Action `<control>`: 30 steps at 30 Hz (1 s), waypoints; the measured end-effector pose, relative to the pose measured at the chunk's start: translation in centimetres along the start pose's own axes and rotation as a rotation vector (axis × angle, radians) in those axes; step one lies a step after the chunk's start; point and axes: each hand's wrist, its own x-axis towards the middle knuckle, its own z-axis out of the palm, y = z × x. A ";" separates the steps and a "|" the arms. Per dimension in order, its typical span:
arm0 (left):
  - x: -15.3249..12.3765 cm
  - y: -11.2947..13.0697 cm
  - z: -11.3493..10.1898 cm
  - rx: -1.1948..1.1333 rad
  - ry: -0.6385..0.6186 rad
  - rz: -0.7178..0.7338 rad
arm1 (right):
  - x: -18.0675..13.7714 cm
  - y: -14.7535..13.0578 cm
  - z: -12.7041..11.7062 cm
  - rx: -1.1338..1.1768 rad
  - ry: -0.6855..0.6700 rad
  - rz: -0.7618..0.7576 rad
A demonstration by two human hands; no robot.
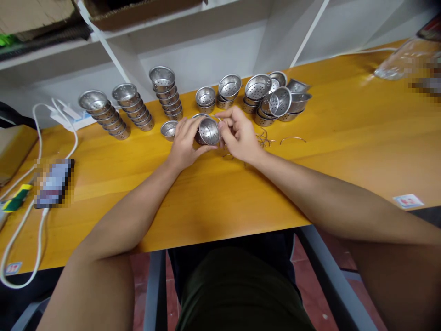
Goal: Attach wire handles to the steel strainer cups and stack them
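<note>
My left hand [186, 142] grips a small perforated metal cup [209, 131], tilted so that its open mouth faces right and toward me. My right hand [239, 133] is closed in a pinch at the cup's right rim, on what looks like a thin curved wire [217, 118]. Most of that wire is hidden by the fingers. Beside my right wrist lies a loose heap of thin curved wires [263, 139], and one single wire [292, 138] rests farther right. Close to my left fingers another perforated cup [168, 130] stands upright on the table.
Tall stacks of perforated cups [136, 108] stand at the back left. Shorter, partly tilted piles of cups [272, 99] are at the back right. A phone [55, 183] with a white cable [40, 230] lies on the left of the yellow table [220, 197]. A clear bottle [396, 64] lies far right.
</note>
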 end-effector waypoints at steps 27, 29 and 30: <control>-0.6 -3.8 2.8 -0.273 0.114 -0.199 | 0.8 0.6 -2.3 -0.254 -0.171 -0.253; -0.5 -3.1 2.5 -0.258 0.122 -0.205 | 0.6 0.6 -2.0 -0.216 -0.174 -0.235; -0.4 -2.8 2.3 -0.255 0.117 -0.206 | 0.6 0.6 -1.9 -0.212 -0.170 -0.219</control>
